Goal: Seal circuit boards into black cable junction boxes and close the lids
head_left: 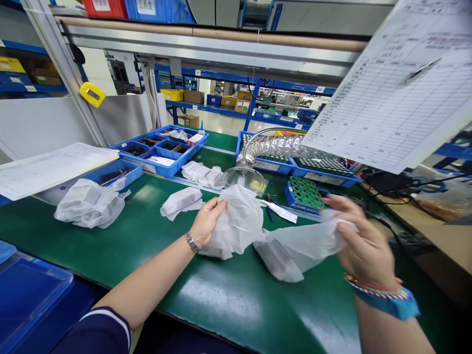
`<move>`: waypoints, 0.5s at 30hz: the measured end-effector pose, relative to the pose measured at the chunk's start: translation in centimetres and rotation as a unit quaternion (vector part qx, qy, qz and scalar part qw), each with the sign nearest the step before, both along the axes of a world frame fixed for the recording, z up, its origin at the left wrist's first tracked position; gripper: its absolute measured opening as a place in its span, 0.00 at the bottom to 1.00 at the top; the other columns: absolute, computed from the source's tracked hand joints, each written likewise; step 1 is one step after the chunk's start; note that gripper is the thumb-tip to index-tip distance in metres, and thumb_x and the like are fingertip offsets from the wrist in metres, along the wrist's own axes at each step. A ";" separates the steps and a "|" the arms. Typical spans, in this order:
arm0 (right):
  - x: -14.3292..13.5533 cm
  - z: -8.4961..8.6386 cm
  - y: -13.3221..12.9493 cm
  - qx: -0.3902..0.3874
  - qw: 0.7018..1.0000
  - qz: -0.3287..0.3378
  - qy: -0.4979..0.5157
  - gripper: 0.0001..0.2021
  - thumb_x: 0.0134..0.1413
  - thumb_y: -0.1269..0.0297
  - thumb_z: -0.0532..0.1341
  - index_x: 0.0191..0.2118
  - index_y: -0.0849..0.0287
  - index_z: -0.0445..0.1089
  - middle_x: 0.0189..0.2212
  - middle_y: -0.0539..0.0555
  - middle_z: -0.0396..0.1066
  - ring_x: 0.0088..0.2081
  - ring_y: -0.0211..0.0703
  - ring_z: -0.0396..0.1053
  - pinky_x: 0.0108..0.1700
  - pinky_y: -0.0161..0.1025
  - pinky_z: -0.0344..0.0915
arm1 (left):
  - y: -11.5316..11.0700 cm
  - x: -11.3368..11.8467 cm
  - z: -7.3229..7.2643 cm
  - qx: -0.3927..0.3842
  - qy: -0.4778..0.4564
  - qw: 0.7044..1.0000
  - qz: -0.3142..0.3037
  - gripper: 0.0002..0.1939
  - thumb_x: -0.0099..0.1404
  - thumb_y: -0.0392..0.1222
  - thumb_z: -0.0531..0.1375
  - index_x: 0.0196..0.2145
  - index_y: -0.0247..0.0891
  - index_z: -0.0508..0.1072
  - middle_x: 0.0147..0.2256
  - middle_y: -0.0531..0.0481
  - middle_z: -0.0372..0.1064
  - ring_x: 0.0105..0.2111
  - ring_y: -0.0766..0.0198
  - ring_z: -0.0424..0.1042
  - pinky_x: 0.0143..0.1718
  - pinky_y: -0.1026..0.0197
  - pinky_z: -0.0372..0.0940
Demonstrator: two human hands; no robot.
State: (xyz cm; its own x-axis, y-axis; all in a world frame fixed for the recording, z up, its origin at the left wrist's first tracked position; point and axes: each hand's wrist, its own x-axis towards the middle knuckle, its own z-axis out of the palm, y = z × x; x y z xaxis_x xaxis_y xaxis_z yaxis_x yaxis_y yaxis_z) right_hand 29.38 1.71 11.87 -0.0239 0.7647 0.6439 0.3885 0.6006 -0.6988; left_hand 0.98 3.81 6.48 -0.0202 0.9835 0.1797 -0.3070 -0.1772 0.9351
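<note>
Pinched between thumb and fingers of my left hand [208, 221] is a crumpled white translucent bag [241, 223], held over the middle of the bench. My right hand [363, 241], slightly blurred, grips the upper end of a second white bag [313, 241]. A dark block-like item shows through the lower end of that second bag, close to the bench top; its kind is hidden. Left of my left hand lies a wrapped block [182, 200] in similar white material. More wrapped pieces [202, 173] rest behind it, and a larger wrapped bundle [90, 202] sits at the left.
A clear fume hood [245, 179] on a flexible duct stands behind the bags. Blue trays hold green circuit boards [305, 191] at the right. A divided blue bin [173, 160] is at the back left. A paper sheet [398, 93] hangs at upper right. Pliers [269, 212] lie mid-bench.
</note>
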 end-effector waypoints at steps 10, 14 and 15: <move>-6.4 -3.3 1.2 -0.298 0.904 0.127 0.278 0.13 0.40 0.56 0.66 0.30 0.58 0.67 0.25 0.50 0.70 0.24 0.38 0.67 0.27 0.36 0.65 | 1.6 -1.7 -0.5 0.118 0.485 0.866 0.014 0.13 0.63 0.47 0.53 0.43 0.42 0.71 0.45 0.50 0.67 0.47 0.59 0.63 0.51 0.58 0.56; -3.2 -1.9 1.0 -0.232 0.917 0.067 0.318 0.14 0.37 0.60 0.68 0.32 0.55 0.64 0.25 0.47 0.68 0.23 0.37 0.67 0.24 0.34 0.64 | 3.8 -8.1 -1.7 0.045 0.633 0.765 0.105 0.18 0.53 0.38 0.63 0.43 0.38 0.71 0.56 0.41 0.56 0.59 0.40 0.43 0.58 0.37 0.34; -2.4 -1.6 1.1 -0.207 0.930 0.051 0.300 0.15 0.38 0.60 0.67 0.34 0.54 0.64 0.26 0.47 0.68 0.23 0.37 0.67 0.24 0.34 0.65 | 4.0 -9.4 -2.1 0.035 0.633 0.765 0.110 0.15 0.51 0.36 0.63 0.40 0.37 0.72 0.56 0.40 0.55 0.60 0.39 0.41 0.57 0.35 0.31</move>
